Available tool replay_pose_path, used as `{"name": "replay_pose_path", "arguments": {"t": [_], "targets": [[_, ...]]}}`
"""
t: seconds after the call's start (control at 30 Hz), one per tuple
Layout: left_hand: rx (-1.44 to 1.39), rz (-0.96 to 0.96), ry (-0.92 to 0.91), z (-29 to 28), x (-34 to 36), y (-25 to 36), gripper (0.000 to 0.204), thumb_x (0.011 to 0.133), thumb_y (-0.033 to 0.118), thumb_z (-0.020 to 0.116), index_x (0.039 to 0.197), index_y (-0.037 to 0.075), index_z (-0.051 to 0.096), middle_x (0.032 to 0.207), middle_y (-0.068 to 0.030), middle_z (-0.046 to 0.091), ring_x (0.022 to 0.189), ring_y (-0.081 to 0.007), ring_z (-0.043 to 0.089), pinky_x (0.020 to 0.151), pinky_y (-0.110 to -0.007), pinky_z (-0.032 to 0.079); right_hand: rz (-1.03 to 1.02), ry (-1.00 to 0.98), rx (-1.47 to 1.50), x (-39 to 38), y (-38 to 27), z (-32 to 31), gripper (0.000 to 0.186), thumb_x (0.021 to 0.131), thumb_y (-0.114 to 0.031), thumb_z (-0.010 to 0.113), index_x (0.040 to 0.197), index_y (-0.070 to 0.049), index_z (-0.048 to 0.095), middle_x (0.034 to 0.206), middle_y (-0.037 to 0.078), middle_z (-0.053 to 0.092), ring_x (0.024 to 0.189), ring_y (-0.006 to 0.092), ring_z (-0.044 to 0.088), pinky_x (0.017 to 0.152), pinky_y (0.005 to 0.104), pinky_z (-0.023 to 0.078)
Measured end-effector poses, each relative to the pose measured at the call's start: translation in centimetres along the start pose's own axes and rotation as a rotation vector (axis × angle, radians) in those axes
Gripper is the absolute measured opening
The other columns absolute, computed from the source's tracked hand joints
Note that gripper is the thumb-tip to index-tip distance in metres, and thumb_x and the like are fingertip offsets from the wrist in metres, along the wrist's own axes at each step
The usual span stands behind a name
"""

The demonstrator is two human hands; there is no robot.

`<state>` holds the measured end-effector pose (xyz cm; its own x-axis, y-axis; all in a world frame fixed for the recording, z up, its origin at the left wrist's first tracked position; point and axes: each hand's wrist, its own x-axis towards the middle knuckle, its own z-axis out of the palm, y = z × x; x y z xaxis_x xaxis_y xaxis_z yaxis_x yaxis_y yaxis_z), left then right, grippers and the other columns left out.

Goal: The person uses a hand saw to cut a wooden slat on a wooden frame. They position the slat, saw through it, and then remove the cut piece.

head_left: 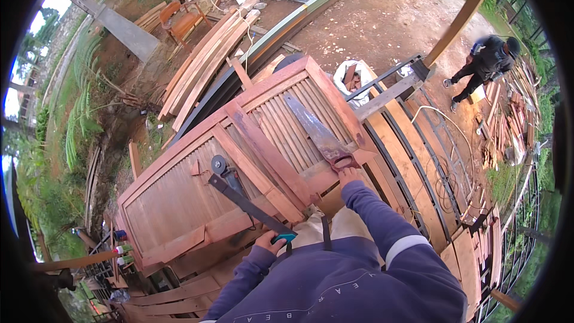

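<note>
The landmark here is the louvred wooden door (pixel 239 161) that lies flat and slants across the middle of the view. The work looks to be at the trimming or marking stage on its near corner. The right hand (pixel 348 175) rests at the door's near right edge, fingers closed loosely round the wooden handle of a handsaw (pixel 320 134), whose rusty blade lies flat on the slats and points away up the door. The left hand (pixel 270 242) sits just off the door's near edge, gripping the teal end of a long dark metal square (pixel 248 203); that blade runs diagonally up onto the door towards a small grey angle grinder (pixel 222 167) lying on the panel

As a judgement, the next move calls for lining the square up against the door's frame rail and lifting the saw clear of the slats

Room is tight on the door's right, where metal gate frames (pixel 418 143) and planks lie just beside it. To the door's left there is bare earth and stacked boards (pixel 203 66). Well beyond its far right corner another person (pixel 487 63) is bending down, apart from the work
</note>
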<state>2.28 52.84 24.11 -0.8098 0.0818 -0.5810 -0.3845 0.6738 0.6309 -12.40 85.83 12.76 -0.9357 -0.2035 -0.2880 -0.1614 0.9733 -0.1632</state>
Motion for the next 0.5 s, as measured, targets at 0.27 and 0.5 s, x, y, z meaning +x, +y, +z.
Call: {"name": "replay_pose_path", "arguments": {"t": [0.27, 0.5], "targets": [[-0.118, -0.291, 0.224, 4.2, -3.7, 0.8, 0.030, 0.084, 0.028, 0.074, 0.099, 0.003, 0.065, 0.079, -0.0143, 0.065, 0.069, -0.0237, 0.062, 0.067, -0.034, 0.050, -0.374, -0.159, -0.151, 7.2, 6.4, 7.8, 0.035, 0.091, -0.024, 0.048, 0.120, -0.010, 0.061, 0.122, 0.011, 0.056, 0.115, 0.0265, 0.051, 0.096, 0.0457, 0.037], [-0.142, -0.375, 0.332, 11.1, -3.3, 3.9, 0.041, 0.082, 0.034, 0.076, 0.104, 0.002, 0.065, 0.086, -0.0139, 0.067, 0.078, -0.0240, 0.065, 0.074, -0.034, 0.051, -0.741, -0.156, 0.323, 7.3, 5.0, 3.3, 0.037, 0.077, -0.014, 0.065, 0.111, -0.003, 0.058, 0.114, 0.016, 0.055, 0.106, 0.0339, 0.054, 0.092, 0.0421, 0.044]]}}
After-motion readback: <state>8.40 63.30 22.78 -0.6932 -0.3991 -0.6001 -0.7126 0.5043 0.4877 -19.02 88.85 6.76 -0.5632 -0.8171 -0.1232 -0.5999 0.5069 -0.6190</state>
